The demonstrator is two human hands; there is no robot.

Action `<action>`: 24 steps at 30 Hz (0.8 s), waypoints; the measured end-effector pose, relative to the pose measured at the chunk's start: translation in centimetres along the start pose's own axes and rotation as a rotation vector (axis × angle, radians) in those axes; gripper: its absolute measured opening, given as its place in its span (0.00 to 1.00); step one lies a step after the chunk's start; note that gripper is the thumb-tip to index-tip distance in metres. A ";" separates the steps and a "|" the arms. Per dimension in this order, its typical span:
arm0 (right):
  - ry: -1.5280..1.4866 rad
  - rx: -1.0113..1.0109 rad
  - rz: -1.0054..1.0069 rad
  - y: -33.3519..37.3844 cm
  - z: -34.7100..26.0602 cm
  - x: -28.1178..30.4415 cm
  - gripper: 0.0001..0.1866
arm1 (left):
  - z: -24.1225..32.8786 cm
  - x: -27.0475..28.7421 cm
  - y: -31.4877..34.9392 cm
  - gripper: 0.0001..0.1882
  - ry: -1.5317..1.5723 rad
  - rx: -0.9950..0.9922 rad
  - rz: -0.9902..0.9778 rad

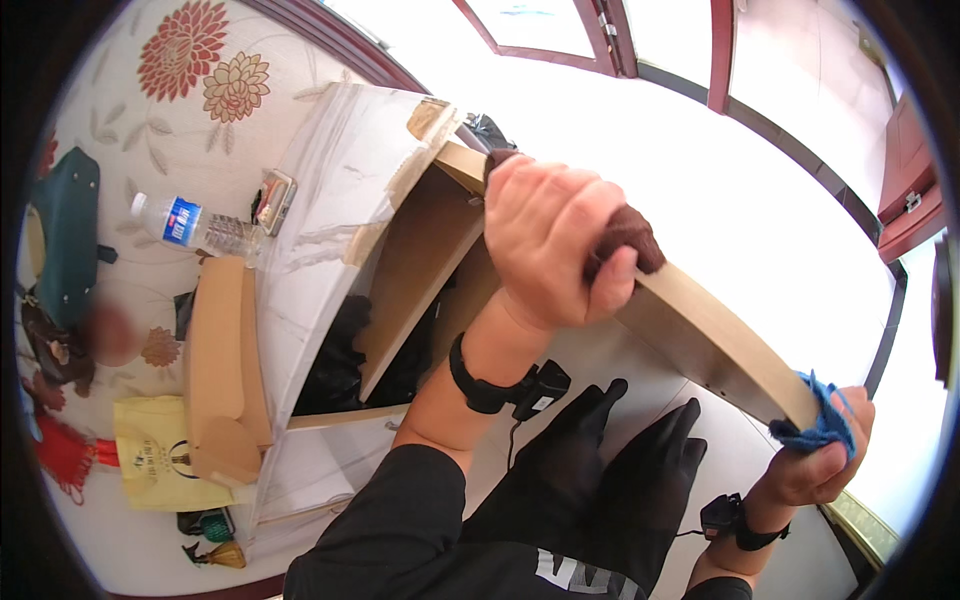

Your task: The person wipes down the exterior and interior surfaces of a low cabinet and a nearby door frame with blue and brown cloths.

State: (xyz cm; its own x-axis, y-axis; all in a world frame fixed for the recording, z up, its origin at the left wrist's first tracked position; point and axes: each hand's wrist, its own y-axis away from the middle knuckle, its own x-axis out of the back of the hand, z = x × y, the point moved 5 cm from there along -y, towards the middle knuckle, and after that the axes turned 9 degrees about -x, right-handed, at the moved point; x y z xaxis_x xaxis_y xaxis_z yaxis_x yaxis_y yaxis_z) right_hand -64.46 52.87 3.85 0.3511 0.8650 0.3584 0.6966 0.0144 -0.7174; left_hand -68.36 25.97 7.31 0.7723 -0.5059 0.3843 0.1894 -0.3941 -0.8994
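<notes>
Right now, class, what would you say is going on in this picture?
A person holds a long curved wooden slat with both hands. The left hand presses a dark brown cloth against it; the right hand holds its end with a blue cloth. An open cardboard box lies behind, beside a plastic water bottle.

A blurred patch (108, 332) sits at the left; dark contents of the open box (345, 345) are indistinct.
</notes>
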 end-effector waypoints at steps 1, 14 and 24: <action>-0.043 -0.002 -0.001 -0.1 -0.2 -0.2 0.19 | 0.0 0.5 0.0 0.16 -0.003 0.044 -0.040; -0.192 -0.214 0.080 0.0 0.0 -0.6 0.15 | 0.1 1.4 -2.0 0.14 0.072 0.266 -0.196; -0.023 -0.607 -0.026 5.2 -1.3 1.7 0.20 | 1.3 4.5 -4.4 0.10 0.242 0.550 -0.306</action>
State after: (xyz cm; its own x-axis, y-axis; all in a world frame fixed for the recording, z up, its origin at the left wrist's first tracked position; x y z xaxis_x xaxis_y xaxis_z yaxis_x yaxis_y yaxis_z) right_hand -59.40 53.74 1.53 0.3203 0.8788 0.3537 0.9396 -0.2471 -0.2370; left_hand -64.89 26.43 12.78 0.4888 -0.6165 0.6173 0.7090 -0.1316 -0.6928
